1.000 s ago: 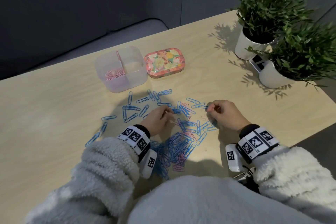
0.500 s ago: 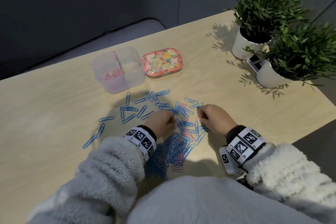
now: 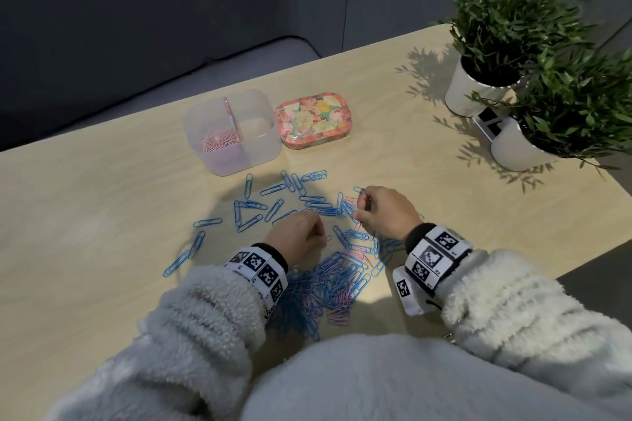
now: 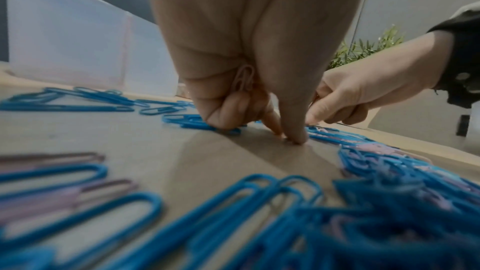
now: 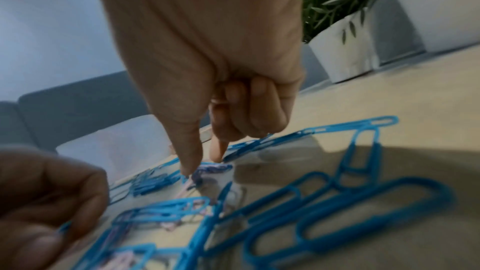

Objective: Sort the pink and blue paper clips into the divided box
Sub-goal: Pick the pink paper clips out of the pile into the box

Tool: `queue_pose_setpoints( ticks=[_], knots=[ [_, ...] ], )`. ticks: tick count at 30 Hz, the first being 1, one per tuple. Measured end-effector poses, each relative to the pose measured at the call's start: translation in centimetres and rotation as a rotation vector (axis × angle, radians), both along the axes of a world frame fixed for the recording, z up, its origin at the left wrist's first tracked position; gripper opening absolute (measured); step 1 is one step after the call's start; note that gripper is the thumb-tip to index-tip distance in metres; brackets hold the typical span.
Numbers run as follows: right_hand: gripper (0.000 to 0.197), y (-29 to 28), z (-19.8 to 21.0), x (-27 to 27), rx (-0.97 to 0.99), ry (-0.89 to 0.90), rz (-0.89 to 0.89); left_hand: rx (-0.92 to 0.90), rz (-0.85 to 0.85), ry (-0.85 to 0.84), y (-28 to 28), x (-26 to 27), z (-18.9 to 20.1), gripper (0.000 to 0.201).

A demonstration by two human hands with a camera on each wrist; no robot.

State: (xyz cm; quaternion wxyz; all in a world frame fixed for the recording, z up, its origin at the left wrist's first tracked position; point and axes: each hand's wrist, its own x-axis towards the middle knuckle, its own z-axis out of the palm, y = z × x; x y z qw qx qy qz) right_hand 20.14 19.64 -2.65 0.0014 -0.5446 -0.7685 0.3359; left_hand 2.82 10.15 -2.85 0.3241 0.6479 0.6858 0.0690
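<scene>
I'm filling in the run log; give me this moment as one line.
left hand: holds pink clips, pinching at table | right hand: picking pink clip from pile | divided box: pink clips left side only

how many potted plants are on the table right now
2. Both stand at the table's far right corner: one potted plant farther back, the other potted plant nearer and to its right, their leaves overlapping. None seems hidden.

Bare table (image 3: 85, 202) left of the divided box (image 3: 232, 130); floral tin (image 3: 313, 120) touching its right wall.
</scene>
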Motion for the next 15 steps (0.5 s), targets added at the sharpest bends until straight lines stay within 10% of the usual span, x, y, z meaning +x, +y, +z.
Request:
queue_pose_setpoints(
  ticks=[7, 15],
  knots=[
    [0.023, 1.0, -1.5, 2.0, -0.173, 0.297, -0.166, 0.012, -0.074, 0.067, -0.1, 0.0, 0.0, 0.017],
    [0.015, -0.1, -0.9, 0.6, -0.095, 0.121, -0.027, -0.033, 0.081, -0.186, 0.1, 0.5, 0.9, 0.010]
  ],
)
